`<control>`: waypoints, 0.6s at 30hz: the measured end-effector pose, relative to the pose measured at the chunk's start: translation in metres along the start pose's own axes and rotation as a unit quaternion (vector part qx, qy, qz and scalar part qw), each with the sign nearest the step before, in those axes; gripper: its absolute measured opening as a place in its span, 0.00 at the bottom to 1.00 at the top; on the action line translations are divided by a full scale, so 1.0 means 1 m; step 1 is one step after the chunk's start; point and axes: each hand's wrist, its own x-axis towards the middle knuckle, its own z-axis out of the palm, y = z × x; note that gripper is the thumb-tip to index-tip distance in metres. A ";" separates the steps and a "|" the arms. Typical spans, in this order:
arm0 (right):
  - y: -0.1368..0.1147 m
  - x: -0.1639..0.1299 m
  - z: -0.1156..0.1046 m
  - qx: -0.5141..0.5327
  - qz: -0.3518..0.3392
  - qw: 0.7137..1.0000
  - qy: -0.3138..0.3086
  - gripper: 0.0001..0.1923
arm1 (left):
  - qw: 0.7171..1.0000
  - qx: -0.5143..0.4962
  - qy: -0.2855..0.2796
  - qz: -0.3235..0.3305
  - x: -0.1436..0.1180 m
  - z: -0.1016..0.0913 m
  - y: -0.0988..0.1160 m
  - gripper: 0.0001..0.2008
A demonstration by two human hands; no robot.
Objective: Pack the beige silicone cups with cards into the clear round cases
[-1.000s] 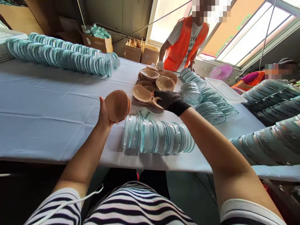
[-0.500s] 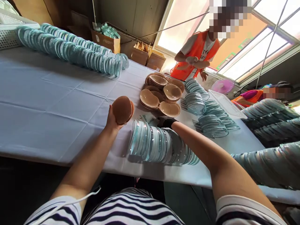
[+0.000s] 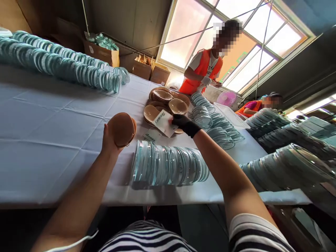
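My left hand (image 3: 109,142) is wrapped round a folded pair of brown stick-on bra cups (image 3: 121,129), held above the table with the rounded side up. A small clasp shows at its lower edge. My right hand (image 3: 185,125), in a black glove, pinches a white printed card (image 3: 163,122) over the pile of brown bra cups (image 3: 151,113). Another printed card (image 3: 151,136) lies on the table below it. In front of me, clear round plastic cases (image 3: 170,166) stand on edge in a row, close under my right forearm.
Long rows of clear cases (image 3: 65,66) line the table's far left. More cases (image 3: 202,117) and a white basket (image 3: 231,115) sit beyond the bra cups. A co-worker in an orange vest (image 3: 202,70) stands across the table. Stacked cases (image 3: 283,168) are at right.
My right hand has lifted a card off the table and now holds it over the bra cups. My left hand keeps the folded pair. The view has shifted to the right.
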 end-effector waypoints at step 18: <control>-0.077 -0.061 0.063 -0.164 -0.227 0.951 0.128 0.22 | 0.984 0.027 -0.068 0.164 -0.086 0.071 -0.041 0.13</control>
